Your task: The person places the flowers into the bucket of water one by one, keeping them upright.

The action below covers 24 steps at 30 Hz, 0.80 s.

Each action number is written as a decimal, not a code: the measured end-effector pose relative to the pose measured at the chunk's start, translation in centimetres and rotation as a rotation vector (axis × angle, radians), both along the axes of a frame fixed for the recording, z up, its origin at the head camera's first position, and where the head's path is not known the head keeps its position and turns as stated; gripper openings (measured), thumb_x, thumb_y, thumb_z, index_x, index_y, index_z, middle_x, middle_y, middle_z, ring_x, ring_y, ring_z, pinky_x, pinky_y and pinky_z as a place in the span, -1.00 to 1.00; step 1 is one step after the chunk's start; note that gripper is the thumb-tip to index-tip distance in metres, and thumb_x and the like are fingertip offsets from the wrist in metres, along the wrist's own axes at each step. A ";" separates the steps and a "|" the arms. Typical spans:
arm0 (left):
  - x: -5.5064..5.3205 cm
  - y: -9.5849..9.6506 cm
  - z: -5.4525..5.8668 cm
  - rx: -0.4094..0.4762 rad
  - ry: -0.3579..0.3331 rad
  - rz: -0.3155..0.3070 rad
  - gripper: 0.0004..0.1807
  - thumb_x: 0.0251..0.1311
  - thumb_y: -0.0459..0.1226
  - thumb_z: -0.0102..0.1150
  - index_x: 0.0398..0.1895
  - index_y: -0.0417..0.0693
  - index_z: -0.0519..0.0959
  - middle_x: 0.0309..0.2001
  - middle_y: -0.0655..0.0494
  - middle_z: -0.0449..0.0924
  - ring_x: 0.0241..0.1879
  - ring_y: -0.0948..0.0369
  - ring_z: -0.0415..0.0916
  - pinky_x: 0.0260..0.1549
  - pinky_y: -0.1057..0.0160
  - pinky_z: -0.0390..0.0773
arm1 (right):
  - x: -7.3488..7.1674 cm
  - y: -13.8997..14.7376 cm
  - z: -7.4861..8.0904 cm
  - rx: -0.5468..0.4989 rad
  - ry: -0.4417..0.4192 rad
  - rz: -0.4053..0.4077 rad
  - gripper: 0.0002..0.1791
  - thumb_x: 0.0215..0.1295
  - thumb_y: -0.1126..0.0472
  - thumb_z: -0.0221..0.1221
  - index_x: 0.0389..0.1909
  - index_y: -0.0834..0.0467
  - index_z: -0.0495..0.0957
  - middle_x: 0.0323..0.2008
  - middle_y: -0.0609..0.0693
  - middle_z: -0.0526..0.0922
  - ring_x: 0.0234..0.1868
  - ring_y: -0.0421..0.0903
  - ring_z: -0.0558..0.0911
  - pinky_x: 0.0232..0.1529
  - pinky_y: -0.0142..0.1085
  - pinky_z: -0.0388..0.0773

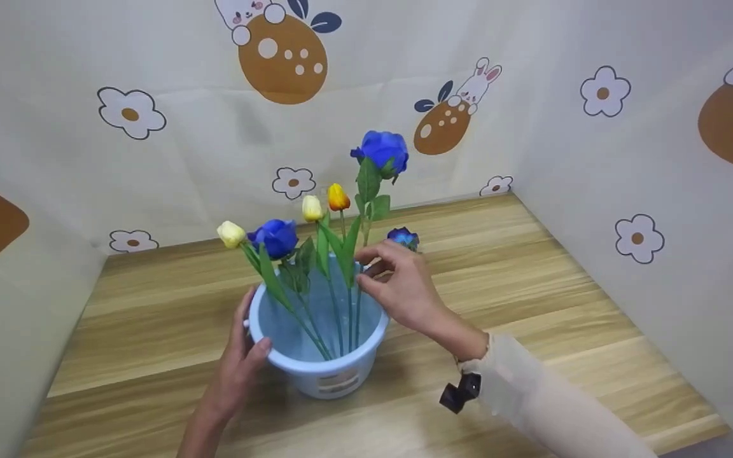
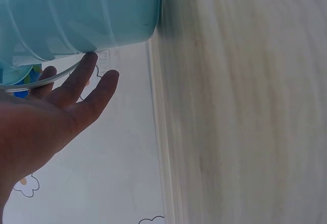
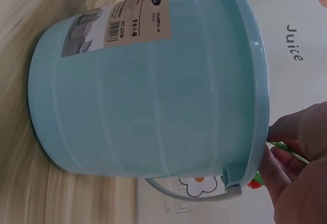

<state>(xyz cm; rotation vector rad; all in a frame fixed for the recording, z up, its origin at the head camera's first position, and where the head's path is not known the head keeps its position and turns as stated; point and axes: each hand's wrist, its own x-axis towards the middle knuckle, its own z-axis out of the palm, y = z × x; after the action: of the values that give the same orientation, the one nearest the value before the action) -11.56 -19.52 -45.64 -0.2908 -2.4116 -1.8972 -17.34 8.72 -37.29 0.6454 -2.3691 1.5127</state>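
Observation:
A light blue plastic bucket (image 1: 335, 367) stands upright on the wooden table, several artificial flowers leaning in it. My right hand (image 1: 401, 286) is over the bucket's right rim, pinching the green stem of a tall blue rose (image 1: 382, 151) between thumb and fingers. Against the left side of the bucket, my left hand (image 1: 239, 356) rests with its thumb by the rim; in the left wrist view its fingers (image 2: 76, 83) are extended and touch the wall. Inside lean another blue rose (image 1: 275, 238), two pale yellow tulips (image 1: 231, 235) and an orange-yellow tulip (image 1: 338, 198).
Behind my right hand, a smaller blue flower (image 1: 403, 238) shows, partly hidden. The bucket's handle (image 3: 204, 197) hangs down its side. Pale cloth walls (image 1: 201, 152) printed with rabbits and flowers surround the wooden table (image 1: 169, 312) at the back and sides.

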 end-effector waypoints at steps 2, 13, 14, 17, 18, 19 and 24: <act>0.0 0.0 0.0 -0.003 -0.007 0.002 -0.18 0.55 -0.15 -0.09 0.74 0.42 -0.19 0.73 -0.10 -0.19 0.62 -0.27 0.03 0.49 -0.33 0.19 | 0.0 -0.3 0.0 0.032 -0.005 -0.002 -0.72 0.28 0.42 0.39 0.01 0.24 0.71 -0.06 0.12 0.73 -0.19 -0.03 0.79 -0.14 -0.34 0.78; 0.0 0.0 -0.2 0.020 0.030 -0.006 -0.18 0.53 -0.22 -0.09 0.75 0.33 -0.15 0.72 -0.08 -0.12 0.57 -0.18 0.08 0.48 -0.36 0.19 | -0.3 -1.4 0.0 0.164 -0.001 -0.014 -0.76 0.25 0.41 0.39 -0.06 0.24 0.73 -0.10 0.11 0.77 -0.20 -0.02 0.82 -0.20 -0.35 0.78; 0.0 0.0 -0.2 0.022 0.035 -0.006 -0.18 0.53 -0.23 -0.09 0.75 0.32 -0.15 0.71 -0.08 -0.12 0.57 -0.17 0.08 0.48 -0.36 0.18 | -0.2 -1.5 0.0 0.181 0.001 -0.018 -0.77 0.26 0.41 0.39 -0.07 0.24 0.74 -0.11 0.11 0.78 -0.20 -0.02 0.82 -0.19 -0.36 0.78; 0.0 0.0 -0.1 0.021 0.030 -0.003 -0.18 0.53 -0.22 -0.09 0.75 0.34 -0.15 0.72 -0.08 -0.13 0.58 -0.18 0.05 0.50 -0.35 0.15 | -0.1 -1.9 0.1 0.234 0.021 -0.035 -0.78 0.25 0.42 0.39 -0.09 0.27 0.74 -0.13 0.14 0.79 -0.20 0.00 0.81 -0.20 -0.37 0.77; 0.0 0.0 -0.1 0.022 0.026 -0.003 -0.18 0.53 -0.22 -0.09 0.74 0.35 -0.15 0.72 -0.08 -0.14 0.59 -0.18 0.05 0.50 -0.35 0.14 | -0.1 -2.0 0.1 0.252 0.031 -0.044 -0.78 0.24 0.42 0.39 -0.09 0.27 0.75 -0.14 0.15 0.80 -0.19 0.01 0.81 -0.20 -0.36 0.77; 0.0 0.0 -0.1 0.023 0.024 -0.004 -0.18 0.53 -0.21 -0.08 0.74 0.36 -0.15 0.72 -0.08 -0.13 0.59 -0.19 0.05 0.49 -0.35 0.15 | -0.1 -2.2 0.1 0.273 0.044 -0.054 -0.78 0.23 0.42 0.40 -0.10 0.27 0.75 -0.15 0.15 0.80 -0.19 0.01 0.81 -0.20 -0.35 0.78; 0.0 0.0 -0.1 0.010 0.010 0.003 -0.18 0.54 -0.18 -0.08 0.74 0.43 -0.15 0.72 -0.05 -0.13 0.59 -0.18 0.07 0.49 -0.34 0.18 | -0.1 -2.9 0.2 0.403 0.102 -0.109 -0.76 0.17 0.41 0.44 -0.11 0.25 0.77 -0.16 0.14 0.82 -0.14 0.05 0.78 -0.11 -0.20 0.77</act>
<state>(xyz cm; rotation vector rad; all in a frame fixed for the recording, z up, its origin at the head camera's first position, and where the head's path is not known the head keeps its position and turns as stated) -11.59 -19.50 -45.71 -0.2946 -2.3943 -1.9013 -17.47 5.86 -37.13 0.6458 -2.6006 0.9403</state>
